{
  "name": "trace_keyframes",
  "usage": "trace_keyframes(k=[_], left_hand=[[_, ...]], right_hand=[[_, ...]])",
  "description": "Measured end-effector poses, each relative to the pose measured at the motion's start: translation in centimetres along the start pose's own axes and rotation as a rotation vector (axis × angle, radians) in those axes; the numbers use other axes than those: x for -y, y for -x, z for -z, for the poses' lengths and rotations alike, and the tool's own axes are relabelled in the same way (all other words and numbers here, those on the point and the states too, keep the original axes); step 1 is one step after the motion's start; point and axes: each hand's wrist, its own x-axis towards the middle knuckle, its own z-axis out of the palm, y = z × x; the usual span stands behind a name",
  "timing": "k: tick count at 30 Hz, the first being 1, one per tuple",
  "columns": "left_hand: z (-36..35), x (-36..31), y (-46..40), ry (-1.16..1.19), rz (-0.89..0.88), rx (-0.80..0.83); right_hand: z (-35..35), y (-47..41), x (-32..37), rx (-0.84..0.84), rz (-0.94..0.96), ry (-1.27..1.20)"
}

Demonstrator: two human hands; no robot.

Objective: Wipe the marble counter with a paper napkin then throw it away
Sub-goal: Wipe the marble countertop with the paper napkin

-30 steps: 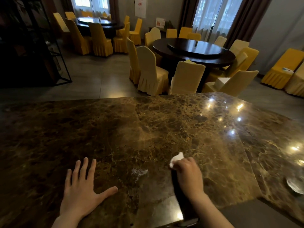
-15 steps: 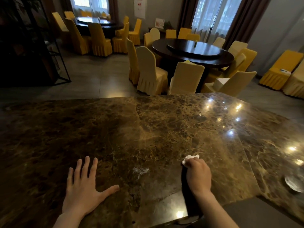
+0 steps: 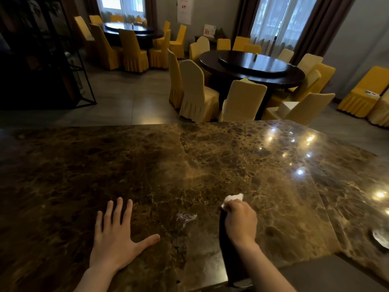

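A dark brown marble counter (image 3: 189, 165) fills the lower half of the view. My right hand (image 3: 241, 223) is closed around a crumpled white paper napkin (image 3: 232, 198) and presses it onto the marble near the front edge; only the napkin's tip shows past my fingers. My left hand (image 3: 117, 239) lies flat on the counter to the left, fingers spread, holding nothing. A small pale wet smear (image 3: 186, 218) sits on the marble between the two hands.
A shiny patch (image 3: 380, 239) lies near the counter's right edge. Beyond the counter stand round dark dining tables (image 3: 252, 66) ringed by yellow-covered chairs (image 3: 197, 93). A black metal shelf frame (image 3: 80, 76) stands at far left.
My right hand slid the napkin to the right along the counter, then back slightly left. My left hand stayed flat in place.
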Motion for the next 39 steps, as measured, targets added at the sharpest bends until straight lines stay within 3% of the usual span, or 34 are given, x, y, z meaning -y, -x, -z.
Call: trace_keyframes(k=[4,6,9,11,16,18,22,25,30,32,35,39], left_hand=[[0.0,0.1,-0.2,0.007,0.005,-0.005],[-0.1,0.1,-0.1,0.007,0.006,-0.004],[-0.2,0.1,-0.1,0.006,0.006,-0.013],[-0.2,0.1,-0.1,0.003,0.006,-0.024],[-0.5,0.1,-0.3,-0.006,0.012,-0.025],[-0.5,0.0,-0.4,0.003,0.012,-0.026],[-0.4,0.1,-0.3,0.002,0.012,-0.018],[-0.4,0.6,-0.3,-0.006,0.019,-0.02],[-0.7,0.3,-0.3,0.012,0.01,-0.029],[-0.7,0.2,-0.3,0.013,0.008,-0.032],[-0.7,0.3,-0.3,-0.008,0.009,-0.024],[-0.7,0.2,-0.4,-0.003,0.012,-0.025]], right_hand=[[0.1,3.3,-1.3,0.125,0.334,-0.053],[1.3,1.5,-3.1,0.087,0.296,-0.034],[1.5,-2.1,-2.7,0.014,0.0,0.017],[0.6,-2.4,-0.5,-0.007,-0.036,0.016],[-1.0,2.2,0.5,0.138,0.306,-0.126],[-0.5,0.3,-0.3,0.087,0.305,-0.14],[-1.5,-4.0,2.7,0.078,0.12,-0.082],[-2.6,-3.9,5.7,0.152,0.193,-0.121],[-2.0,-1.9,4.2,0.197,0.199,-0.345],[-1.5,-0.7,3.5,0.23,0.248,-0.372],[-1.4,2.6,3.1,0.305,0.462,-0.309],[-1.3,3.5,3.0,0.228,0.535,-0.266]])
